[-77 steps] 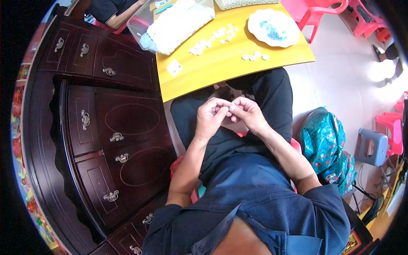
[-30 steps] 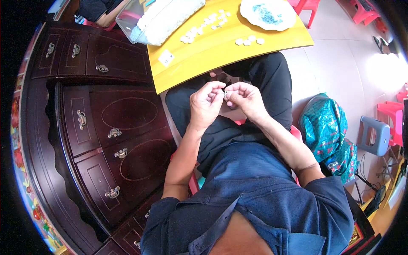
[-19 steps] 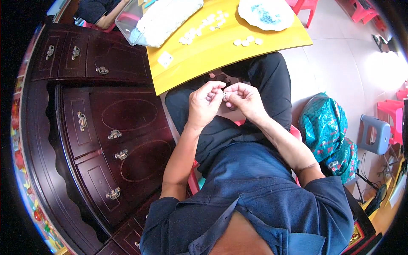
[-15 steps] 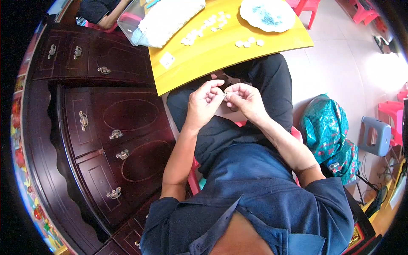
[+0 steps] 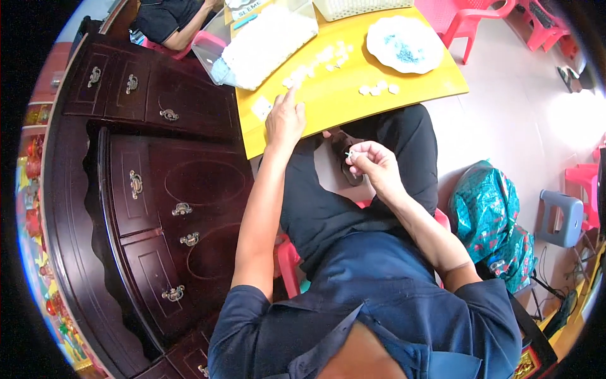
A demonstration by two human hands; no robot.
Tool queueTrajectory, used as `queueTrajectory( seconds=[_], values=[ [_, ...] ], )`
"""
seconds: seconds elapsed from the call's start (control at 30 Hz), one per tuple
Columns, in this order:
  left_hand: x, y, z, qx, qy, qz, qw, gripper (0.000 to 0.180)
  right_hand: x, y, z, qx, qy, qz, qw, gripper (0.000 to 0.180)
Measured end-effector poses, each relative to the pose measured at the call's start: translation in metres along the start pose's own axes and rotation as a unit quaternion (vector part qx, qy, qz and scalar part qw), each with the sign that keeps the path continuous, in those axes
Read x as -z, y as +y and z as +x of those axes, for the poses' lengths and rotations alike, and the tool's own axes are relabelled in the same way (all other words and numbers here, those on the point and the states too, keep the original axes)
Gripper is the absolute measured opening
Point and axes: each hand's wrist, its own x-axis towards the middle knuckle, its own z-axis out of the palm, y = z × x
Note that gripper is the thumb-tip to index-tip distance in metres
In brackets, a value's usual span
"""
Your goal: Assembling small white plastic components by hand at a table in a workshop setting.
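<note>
A dark wooden cabinet point(image 5: 158, 189) with brass drawer pulls filled the space to the left of the hands, and pale floor point(image 5: 543, 126) spread out to their right, where red plastic chairs point(image 5: 470, 16), a teal bag point(image 5: 489, 215) and a small grey stool point(image 5: 562, 215) stood well apart from them. Ahead of the hands lay the yellow worktop point(image 5: 341, 95), its near edge just over the seated person's dark trousers point(image 5: 353, 189). Beyond the left hand, on the worktop's far left part, sat a clear tub of white pieces point(image 5: 265, 44); farther to the right stood a white plate point(image 5: 404, 44) with blue bits in it.

The left hand point(image 5: 284, 120) was stretched forward onto the worktop, palm down, fingers loosely spread and the forefinger pointing ahead. A scatter of small white pieces point(image 5: 315, 63) ran away from that fingertip, up and to the right in a loose band toward the plate, so the left hand was much the nearer one to them. A single white piece point(image 5: 261, 108) lay just to its left, and a little cluster point(image 5: 377, 90) lay to its right.

The right hand point(image 5: 372, 164) was held over the lap, short of the worktop's edge, fingers curled in and pinching a tiny pale piece point(image 5: 348, 153) at thumb and forefinger; its shape was too small to tell.
</note>
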Motion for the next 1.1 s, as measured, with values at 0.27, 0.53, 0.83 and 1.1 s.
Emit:
queueTrajectory(
  seconds=[0.27,0.53,0.83,1.1],
  values=[
    [-0.004,0.009,-0.009,-0.010,-0.015,0.029,0.999,0.041,0.002,-0.002,0.001,-0.006,-0.008,0.002,1.000,0.010],
    [-0.004,0.010,-0.011,-0.037,0.034,-0.019,0.999,0.036,0.003,0.002,0.001,-0.007,-0.018,0.009,1.000,0.011],
    [-0.009,0.006,0.001,-0.118,0.029,0.056,0.991,0.017,0.001,0.003,0.002,-0.015,-0.014,0.005,1.000,0.011],
    [-0.009,0.072,-0.075,0.073,-0.113,-0.399,0.907,0.015,0.011,0.001,0.009,-0.050,0.098,0.149,0.983,0.009]
  ],
)
